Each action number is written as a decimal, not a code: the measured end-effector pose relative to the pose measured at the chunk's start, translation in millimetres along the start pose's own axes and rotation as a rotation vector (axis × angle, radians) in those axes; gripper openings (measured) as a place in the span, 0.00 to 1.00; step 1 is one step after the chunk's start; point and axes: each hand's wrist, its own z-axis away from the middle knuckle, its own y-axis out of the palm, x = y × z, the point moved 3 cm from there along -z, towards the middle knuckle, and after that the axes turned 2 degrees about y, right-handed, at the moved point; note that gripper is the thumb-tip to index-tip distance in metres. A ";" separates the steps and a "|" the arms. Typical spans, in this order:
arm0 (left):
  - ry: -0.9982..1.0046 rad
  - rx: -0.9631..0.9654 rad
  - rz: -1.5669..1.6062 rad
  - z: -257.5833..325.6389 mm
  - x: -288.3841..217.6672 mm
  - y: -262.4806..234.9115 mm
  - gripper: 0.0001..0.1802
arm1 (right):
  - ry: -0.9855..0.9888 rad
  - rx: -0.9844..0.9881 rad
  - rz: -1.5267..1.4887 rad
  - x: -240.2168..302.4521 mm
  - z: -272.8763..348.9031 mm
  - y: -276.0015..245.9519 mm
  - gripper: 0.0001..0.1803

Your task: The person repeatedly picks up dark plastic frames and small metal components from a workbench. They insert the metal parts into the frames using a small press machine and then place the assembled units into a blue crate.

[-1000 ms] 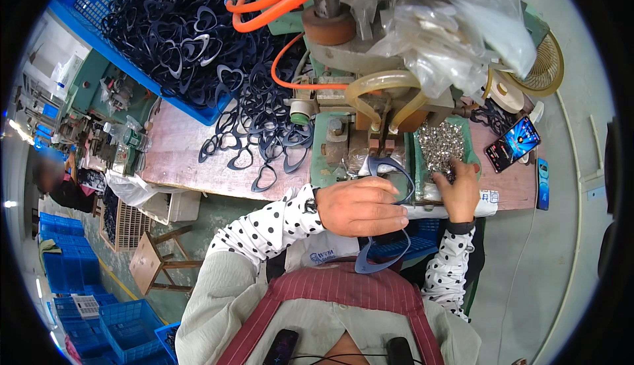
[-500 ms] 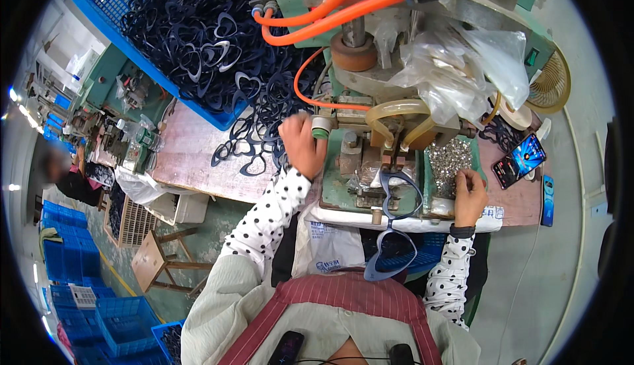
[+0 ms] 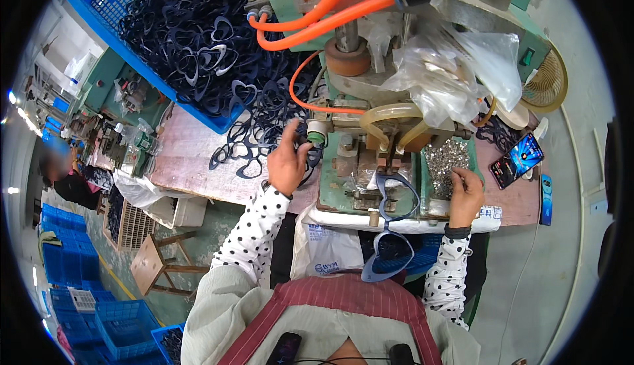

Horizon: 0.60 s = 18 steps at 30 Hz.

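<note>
With my left hand [image 3: 288, 163] closing its fingers on a dark heart-shaped frame [image 3: 300, 157] from the counter pile left of the green machine [image 3: 356, 167], and my right hand [image 3: 465, 196] pinching small metal parts [image 3: 446, 160], loading comes next, I judge.

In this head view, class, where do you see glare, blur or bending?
Head view: glare whitens the crumpled clear plastic bag and the lit phone screen; the blue plastic crate edge bends toward the rim; the far left background is blurred; both hands stay sharp.
</note>
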 end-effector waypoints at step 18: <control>0.875 0.115 0.385 -1.3 -153.3 -14.8 0.20 | 0.279 0.431 -0.656 140.2 6.6 6.3 0.20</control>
